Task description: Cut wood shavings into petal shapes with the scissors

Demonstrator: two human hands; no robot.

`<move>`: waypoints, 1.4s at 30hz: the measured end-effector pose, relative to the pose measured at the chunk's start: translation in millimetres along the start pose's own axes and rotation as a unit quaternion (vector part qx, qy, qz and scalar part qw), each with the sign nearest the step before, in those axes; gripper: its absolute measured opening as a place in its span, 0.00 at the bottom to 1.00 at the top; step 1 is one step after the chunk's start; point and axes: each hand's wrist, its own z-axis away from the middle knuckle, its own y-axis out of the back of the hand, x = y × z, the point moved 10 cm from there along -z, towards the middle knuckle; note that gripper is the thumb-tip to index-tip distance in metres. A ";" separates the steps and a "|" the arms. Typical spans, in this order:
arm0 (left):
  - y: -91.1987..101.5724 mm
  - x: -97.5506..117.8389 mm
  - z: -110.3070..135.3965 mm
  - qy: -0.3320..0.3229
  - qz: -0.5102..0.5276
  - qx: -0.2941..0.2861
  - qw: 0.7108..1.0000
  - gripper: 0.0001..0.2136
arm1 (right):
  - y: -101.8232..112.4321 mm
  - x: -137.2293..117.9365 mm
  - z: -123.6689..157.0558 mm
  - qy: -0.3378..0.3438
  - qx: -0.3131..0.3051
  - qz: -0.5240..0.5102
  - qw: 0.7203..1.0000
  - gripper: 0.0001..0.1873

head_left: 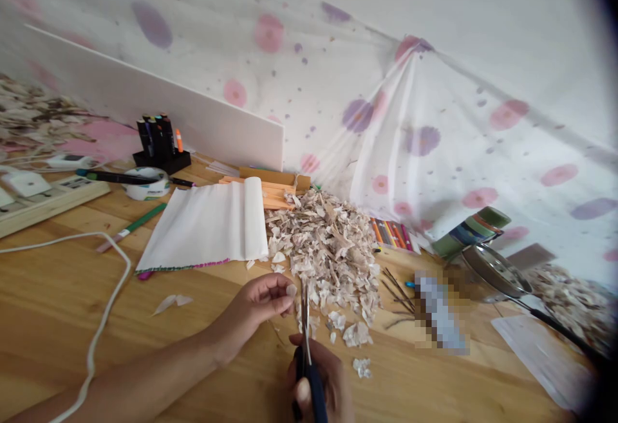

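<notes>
One small, pale, papery flake (pixel 291 290) is pinched between the thumb and curled fingers of the left hand (pixel 270 297), which is held just left of the scissor blades. By the right hand (pixel 328 368), a pair of dark-handled metal scissors (pixel 316 387) is gripped with the fingers wrapped about the handles; the blades are pointed away from the person and nearly together. Whether the flake is touched by them cannot be told. Beyond both hands, a heap of dry, beige-white flakes (pixel 333 249) is spread on the light-brown wooden table (pixel 193 378). To its left, a white sheet with a rolled edge (pixel 203 230) is laid; to its right, thin dark twigs (pixel 398 291) are scattered.
</notes>
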 end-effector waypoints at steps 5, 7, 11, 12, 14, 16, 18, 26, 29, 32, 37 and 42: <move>-0.5 -2.4 -0.6 0.006 -0.010 -0.006 1.000 0.09 | -10.2 0.7 2.8 0.010 -0.005 -0.026 1.000 0.30; -0.8 -2.5 -0.8 0.005 -0.014 -0.009 1.000 0.09 | -12.4 -0.4 3.4 0.014 0.002 -0.036 0.999 0.31; -1.2 -0.6 -0.6 0.002 -0.035 -0.007 0.999 0.10 | -13.9 0.6 2.0 -0.008 0.004 -0.030 1.000 0.35; -1.1 -0.2 -0.5 0.002 -0.040 -0.004 0.999 0.10 | -13.3 0.6 0.8 -0.020 0.003 -0.016 1.000 0.37; -0.6 0.8 -0.3 0.003 -0.048 0.001 0.999 0.10 | -14.2 0.8 -2.5 -0.052 -0.012 0.018 0.998 0.40; -0.2 1.4 -0.4 0.003 -0.054 0.005 0.998 0.10 | -17.9 -0.3 -6.1 -0.079 -0.044 0.051 0.995 0.40; -0.2 1.4 -0.9 0.002 -0.060 0.005 0.998 0.10 | -22.0 -2.9 -8.9 -0.090 -0.075 0.073 0.990 0.37; 0.6 0.7 -2.2 -0.003 -0.076 0.000 0.997 0.09 | -17.3 1.2 -8.3 -0.094 -0.069 0.089 0.989 0.39; -0.5 3.0 -2.3 -0.009 -0.085 -0.003 0.996 0.11 | -12.4 5.9 -5.5 -0.093 -0.049 0.068 0.992 0.40; -0.2 2.7 -3.1 -0.012 -0.090 -0.003 0.996 0.11 | -7.7 9.1 -3.4 -0.090 -0.032 0.051 0.994 0.42; 1.5 -1.0 -3.8 -0.006 -0.093 -0.001 0.996 0.10 | -11.5 3.0 -4.8 -0.094 -0.037 0.062 0.993 0.43; 2.5 -1.4 -3.1 0.002 -0.093 0.007 0.996 0.10 | -17.8 -8.6 -8.3 -0.097 -0.052 0.071 0.991 0.41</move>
